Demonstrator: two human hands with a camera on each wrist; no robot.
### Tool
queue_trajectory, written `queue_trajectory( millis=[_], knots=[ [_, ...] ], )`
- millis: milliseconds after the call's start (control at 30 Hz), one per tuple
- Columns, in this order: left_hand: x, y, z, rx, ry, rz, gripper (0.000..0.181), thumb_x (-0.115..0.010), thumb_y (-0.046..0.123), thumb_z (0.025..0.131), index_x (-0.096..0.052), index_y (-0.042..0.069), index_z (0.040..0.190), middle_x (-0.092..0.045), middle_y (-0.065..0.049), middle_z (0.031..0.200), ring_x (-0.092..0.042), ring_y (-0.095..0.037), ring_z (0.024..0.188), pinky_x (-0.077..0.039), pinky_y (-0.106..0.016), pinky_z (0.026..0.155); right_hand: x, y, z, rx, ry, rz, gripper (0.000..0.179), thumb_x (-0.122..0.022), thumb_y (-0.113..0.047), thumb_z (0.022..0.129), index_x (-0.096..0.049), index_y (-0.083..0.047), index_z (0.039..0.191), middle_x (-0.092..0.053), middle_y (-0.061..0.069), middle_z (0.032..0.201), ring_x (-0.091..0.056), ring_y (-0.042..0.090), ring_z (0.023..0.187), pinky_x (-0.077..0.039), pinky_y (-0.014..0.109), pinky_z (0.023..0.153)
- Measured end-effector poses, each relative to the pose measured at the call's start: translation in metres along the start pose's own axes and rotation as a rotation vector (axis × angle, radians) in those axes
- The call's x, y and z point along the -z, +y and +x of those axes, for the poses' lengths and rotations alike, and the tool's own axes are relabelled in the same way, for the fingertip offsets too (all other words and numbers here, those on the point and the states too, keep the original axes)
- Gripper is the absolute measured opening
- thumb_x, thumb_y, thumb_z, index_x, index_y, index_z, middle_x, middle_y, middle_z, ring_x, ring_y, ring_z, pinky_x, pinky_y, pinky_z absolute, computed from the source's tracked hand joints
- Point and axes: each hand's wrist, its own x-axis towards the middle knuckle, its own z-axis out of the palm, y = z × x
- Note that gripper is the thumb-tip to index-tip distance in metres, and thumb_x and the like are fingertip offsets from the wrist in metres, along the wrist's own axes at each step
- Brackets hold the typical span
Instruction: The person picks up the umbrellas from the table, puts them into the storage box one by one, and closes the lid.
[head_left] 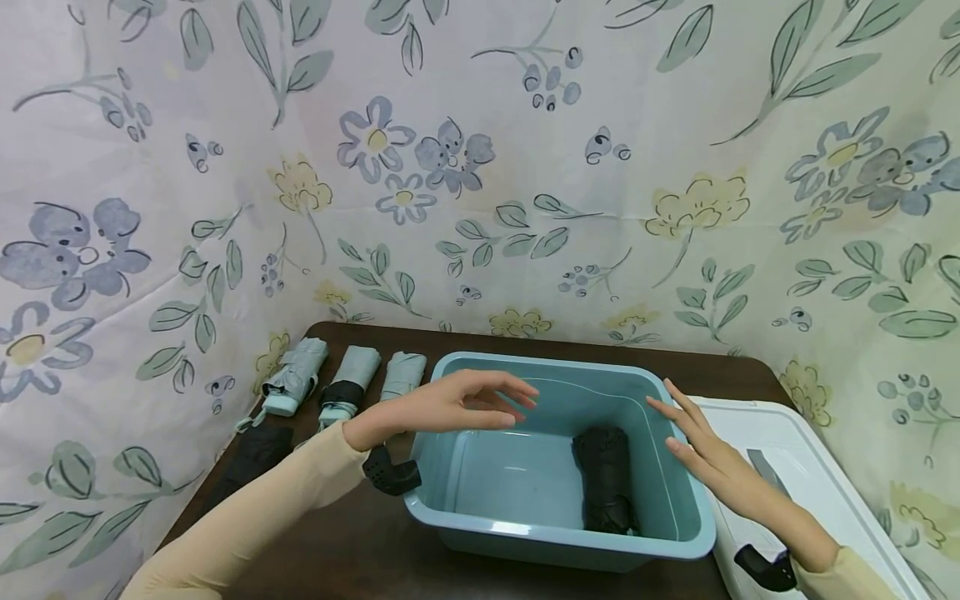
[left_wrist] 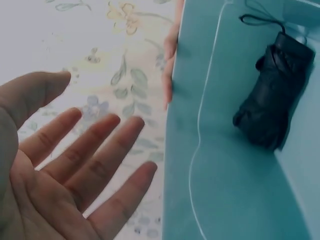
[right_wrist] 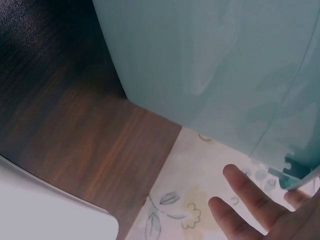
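A folded black umbrella point(head_left: 603, 479) lies inside a blue-green plastic bin point(head_left: 517, 530), along its right side; its wrist cord shows in the left wrist view. My left hand point(head_left: 468, 402) hovers over the bin's left part with its palm turned inward. Its fingers point(left_wrist: 100, 165) are spread and hold nothing. At the bin's right rim is my right hand point(head_left: 712, 458), fingers extended and holding nothing. Those fingers point(right_wrist: 255, 200) are beside the bin's wall; whether they touch the rim is hard to tell.
Left of the bin lie three light blue-green folded umbrellas point(head_left: 296, 379) in a row on the dark wooden table point(head_left: 360, 542). A black item point(head_left: 255, 458), perhaps another umbrella, is nearer the table's left edge. A white lid-like panel point(head_left: 795, 467) stands right of the bin. Floral cloth hangs behind.
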Motion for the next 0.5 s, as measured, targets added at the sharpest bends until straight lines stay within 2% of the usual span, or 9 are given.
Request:
queue_trajectory(
  millis=[167,300,367,500],
  knots=[
    [0.005,-0.007,-0.020,-0.015,0.062,0.010,0.048,-0.054,0.016,0.095,-0.039,0.020,0.140,-0.053,-0.008,0.131,-0.057,-0.022,0.113,-0.046,-0.034,0.093,0.000,-0.001,0.001,-0.004,0.009,-0.033,0.055,-0.045,-0.018,0.097,-0.024,-0.028,0.147,-0.002,0.003,0.156,-0.031,0.051,0.127,-0.039,0.070,0.069],
    [0.006,-0.011,-0.035,0.009,0.126,0.011,0.048,-0.053,0.015,0.095,-0.038,0.023,0.140,-0.051,-0.008,0.133,-0.056,-0.019,0.115,-0.048,-0.035,0.092,0.001,-0.001,0.001,-0.006,0.014,-0.048,0.055,-0.045,-0.018,0.097,-0.025,-0.029,0.147,-0.003,0.002,0.156,-0.033,0.051,0.126,-0.039,0.070,0.069],
    [0.006,-0.013,-0.042,0.020,0.159,0.001,0.049,-0.053,0.014,0.095,-0.037,0.024,0.140,-0.051,-0.007,0.133,-0.056,-0.020,0.115,-0.048,-0.036,0.090,0.002,-0.001,0.001,-0.009,0.013,-0.047,0.055,-0.045,-0.018,0.097,-0.024,-0.029,0.147,-0.003,0.003,0.156,-0.033,0.051,0.126,-0.039,0.070,0.069],
    [0.007,-0.018,-0.055,-0.006,0.226,0.004,0.048,-0.051,0.010,0.096,-0.037,0.018,0.141,-0.053,-0.010,0.130,-0.058,-0.024,0.113,-0.050,-0.036,0.087,0.002,-0.002,0.000,-0.015,0.010,-0.040,0.055,-0.045,-0.018,0.097,-0.024,-0.029,0.147,-0.002,0.003,0.156,-0.033,0.051,0.126,-0.039,0.071,0.070]
  ],
)
